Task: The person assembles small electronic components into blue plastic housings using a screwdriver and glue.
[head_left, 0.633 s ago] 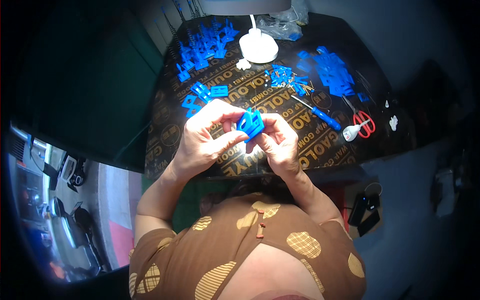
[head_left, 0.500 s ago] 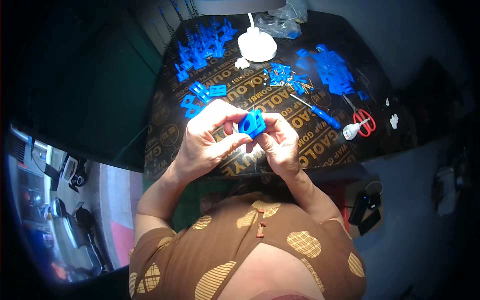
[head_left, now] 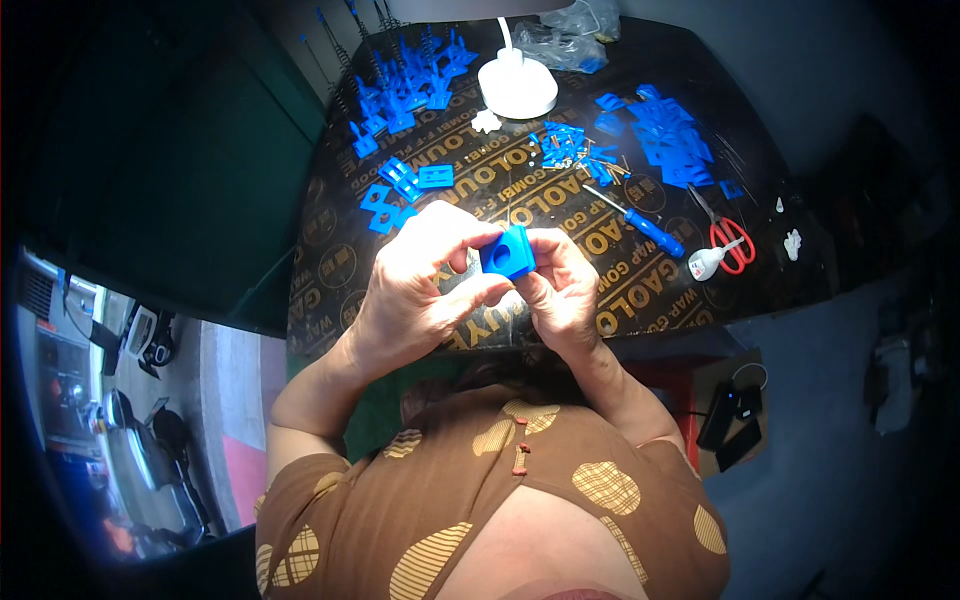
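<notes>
Gripping blue plastic block (head_left: pixel 507 251) between left hand (head_left: pixel 425 285) and right hand (head_left: pixel 562 290), fingers closed; fitting step, next needing precise alignment.

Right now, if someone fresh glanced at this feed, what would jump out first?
The small blue plastic block at the centre, pinched between the left hand and the right hand above the near edge of the dark table. Next, the many loose blue plastic parts scattered over the table's far half around a white lamp base. On the right lie a blue-handled screwdriver and red-handled scissors.
</notes>
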The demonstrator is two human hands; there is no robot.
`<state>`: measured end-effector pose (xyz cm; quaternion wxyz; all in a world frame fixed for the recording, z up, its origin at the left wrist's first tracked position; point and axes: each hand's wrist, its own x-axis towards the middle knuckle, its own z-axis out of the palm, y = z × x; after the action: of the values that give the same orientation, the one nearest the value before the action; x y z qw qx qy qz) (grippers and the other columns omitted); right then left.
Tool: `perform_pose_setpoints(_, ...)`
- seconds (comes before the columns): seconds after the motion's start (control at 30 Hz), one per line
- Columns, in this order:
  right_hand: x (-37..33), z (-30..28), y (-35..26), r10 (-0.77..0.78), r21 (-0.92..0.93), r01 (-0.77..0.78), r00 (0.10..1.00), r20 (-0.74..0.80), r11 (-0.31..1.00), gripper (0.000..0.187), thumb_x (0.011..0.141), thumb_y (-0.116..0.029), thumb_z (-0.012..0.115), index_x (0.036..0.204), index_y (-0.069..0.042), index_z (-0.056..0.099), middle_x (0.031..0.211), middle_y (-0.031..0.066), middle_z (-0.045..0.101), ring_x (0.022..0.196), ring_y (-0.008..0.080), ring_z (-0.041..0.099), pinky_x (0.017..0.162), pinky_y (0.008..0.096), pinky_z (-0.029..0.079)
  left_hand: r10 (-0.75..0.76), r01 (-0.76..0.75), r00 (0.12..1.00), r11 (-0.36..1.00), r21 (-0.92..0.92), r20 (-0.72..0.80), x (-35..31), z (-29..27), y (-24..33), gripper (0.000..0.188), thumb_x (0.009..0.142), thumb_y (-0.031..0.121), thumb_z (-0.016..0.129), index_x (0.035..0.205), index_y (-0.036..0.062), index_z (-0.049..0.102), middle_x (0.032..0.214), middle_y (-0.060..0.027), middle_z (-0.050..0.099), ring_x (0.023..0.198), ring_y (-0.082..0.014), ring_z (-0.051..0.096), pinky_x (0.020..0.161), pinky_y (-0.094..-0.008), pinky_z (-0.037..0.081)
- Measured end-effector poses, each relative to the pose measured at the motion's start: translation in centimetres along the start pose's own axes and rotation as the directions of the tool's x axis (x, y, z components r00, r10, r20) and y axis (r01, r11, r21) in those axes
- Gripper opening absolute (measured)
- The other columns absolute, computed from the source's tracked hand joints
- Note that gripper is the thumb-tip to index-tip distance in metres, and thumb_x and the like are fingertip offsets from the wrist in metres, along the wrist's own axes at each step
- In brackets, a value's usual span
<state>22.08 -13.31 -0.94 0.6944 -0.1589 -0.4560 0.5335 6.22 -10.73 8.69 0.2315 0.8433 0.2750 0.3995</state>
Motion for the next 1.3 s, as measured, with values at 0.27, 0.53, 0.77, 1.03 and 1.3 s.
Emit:
perform_pose_setpoints(0.27,-0.3,0.2,-0.1,-0.007,-0.029,0.006,1.0,-0.014,1.0,0.035,0.09,-0.012,0.065,0.117,0.003,0.049,0.1,0.0091,0.061,0.088,0.0136,0.061,0.081,0.0277,0.053,0.041,-0.042,0.999,0.995,0.093,0.011,-0.3,0.0,0.3,0.043,0.067,0.012,0.082,0.105,0.0024,0.064,0.09,-0.0074,0.062,0.069,-0.0174,0.053,0.066,-0.0291,0.046)
perform_pose_setpoints(0.53,-0.4,0.2,-0.1,-0.051,-0.058,0.05,0.998,-0.023,0.997,0.037,0.089,-0.016,0.067,0.117,0.002,0.051,0.101,0.0079,0.062,0.09,0.0119,0.061,0.083,0.027,0.051,0.051,-0.052,0.999,0.991,0.119,0.013,-0.4,0.2,0.6,0.043,0.068,0.013,0.082,0.106,0.0035,0.064,0.091,-0.0083,0.062,0.074,-0.0191,0.054,0.066,-0.0299,0.047)
perform_pose_setpoints(0.77,-0.6,0.0,-0.1,-0.062,-0.103,0.059,0.998,-0.026,0.993,0.037,0.09,-0.019,0.067,0.116,0.002,0.052,0.1,0.0072,0.062,0.09,0.0111,0.06,0.083,0.0256,0.05,0.045,-0.047,0.999,0.99,0.135,0.018,-0.6,0.3,0.8,0.042,0.069,0.013,0.081,0.106,0.0037,0.064,0.091,-0.01,0.062,0.079,-0.0241,0.057,0.071,-0.0333,0.047)
perform_pose_setpoints(1.03,-0.7,0.0,-0.1,-0.087,-0.121,0.083,0.996,-0.03,0.989,0.035,0.089,-0.019,0.067,0.114,0.002,0.053,0.098,0.0063,0.063,0.088,0.0099,0.06,0.081,0.0239,0.049,0.033,-0.037,0.999,0.986,0.162,0.029,-0.5,0.3,1.2,0.041,0.069,0.013,0.081,0.106,0.0042,0.064,0.093,-0.0113,0.063,0.085,-0.0283,0.058,0.076,-0.036,0.046)
perform_pose_setpoints(1.3,-0.8,0.1,0.3,-0.078,-0.051,0.076,0.997,-0.031,0.996,0.04,0.089,-0.022,0.068,0.116,0.002,0.052,0.101,0.0073,0.062,0.091,0.0112,0.06,0.083,0.0258,0.049,0.03,-0.039,0.998,0.982,0.184,0.052,-0.4,0.2,1.3,0.043,0.069,0.014,0.08,0.107,0.0043,0.063,0.095,-0.0119,0.062,0.087,-0.0294,0.058,0.077,-0.037,0.046)
